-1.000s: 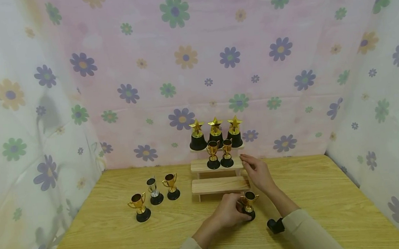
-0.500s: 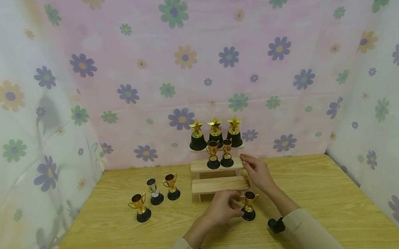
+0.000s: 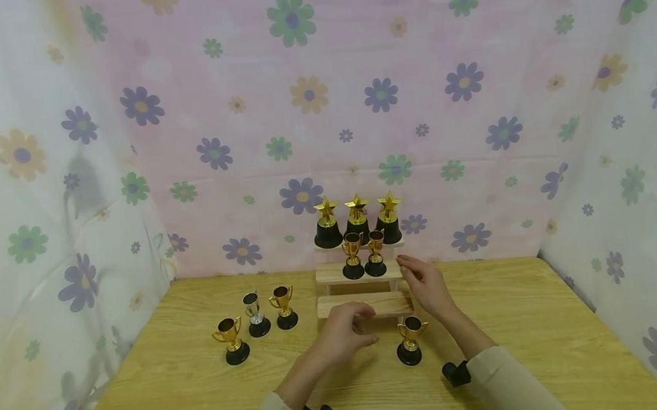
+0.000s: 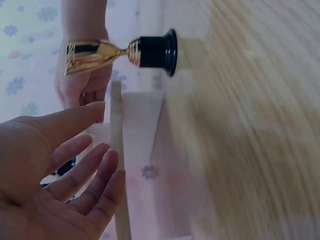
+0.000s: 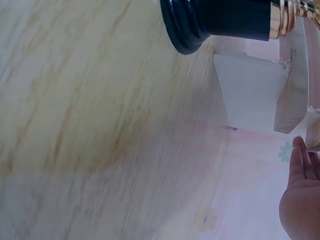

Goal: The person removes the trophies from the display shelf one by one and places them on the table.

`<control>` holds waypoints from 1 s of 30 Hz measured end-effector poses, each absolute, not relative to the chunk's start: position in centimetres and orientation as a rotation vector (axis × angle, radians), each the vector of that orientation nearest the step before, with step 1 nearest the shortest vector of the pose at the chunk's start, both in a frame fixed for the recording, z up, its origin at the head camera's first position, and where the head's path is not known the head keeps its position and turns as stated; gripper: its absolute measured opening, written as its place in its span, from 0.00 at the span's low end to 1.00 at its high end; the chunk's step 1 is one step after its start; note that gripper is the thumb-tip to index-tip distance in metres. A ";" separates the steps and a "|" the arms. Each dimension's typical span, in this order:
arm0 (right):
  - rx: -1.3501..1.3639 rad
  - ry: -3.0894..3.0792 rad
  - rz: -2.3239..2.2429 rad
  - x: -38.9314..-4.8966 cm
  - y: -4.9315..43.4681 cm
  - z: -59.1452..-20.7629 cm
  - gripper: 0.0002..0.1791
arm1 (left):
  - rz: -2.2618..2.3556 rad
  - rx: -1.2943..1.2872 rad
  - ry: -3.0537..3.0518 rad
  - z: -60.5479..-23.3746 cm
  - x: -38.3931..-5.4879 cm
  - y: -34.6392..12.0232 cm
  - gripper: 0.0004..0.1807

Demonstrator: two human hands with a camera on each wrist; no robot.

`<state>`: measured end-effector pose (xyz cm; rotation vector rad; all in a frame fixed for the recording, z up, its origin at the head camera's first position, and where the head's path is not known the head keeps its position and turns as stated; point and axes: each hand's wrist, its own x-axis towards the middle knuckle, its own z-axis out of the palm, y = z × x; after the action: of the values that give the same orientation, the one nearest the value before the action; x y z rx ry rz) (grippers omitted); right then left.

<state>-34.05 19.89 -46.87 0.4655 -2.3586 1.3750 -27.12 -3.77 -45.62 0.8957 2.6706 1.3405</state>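
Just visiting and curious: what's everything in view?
Table: 1, yellowish wood, beneath
Stand: 1, pale wood, on table
Star trophies: 3, gold and black, top step
Gold cups: 5, black-based, two on middle step, two on table's left, one before stand
Silver cup: 1, black-based, table's left
Cloth: count unclear, flowered pink and white, behind and beside table
Sleeves: 2, beige, at front
Wrist devices: 2, black, by sleeves
Left hand: 1, bare, before stand
Right hand: 1, bare, by middle step
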 end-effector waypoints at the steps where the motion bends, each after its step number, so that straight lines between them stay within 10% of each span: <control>1: 0.464 -2.361 1.378 -34.0 19.9 -46.9 0.18 | 1.344 0.886 2.675 -45.6 -27.1 -4.0 0.19; 30: 0.466 -2.344 1.360 -34.2 19.9 -47.0 0.18 | 1.442 0.691 3.003 -41.8 -29.1 -7.5 0.28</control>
<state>-34.15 19.90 -46.95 0.4656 -2.3444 1.3598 -29.12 -7.54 -41.78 0.6908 3.0027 1.4423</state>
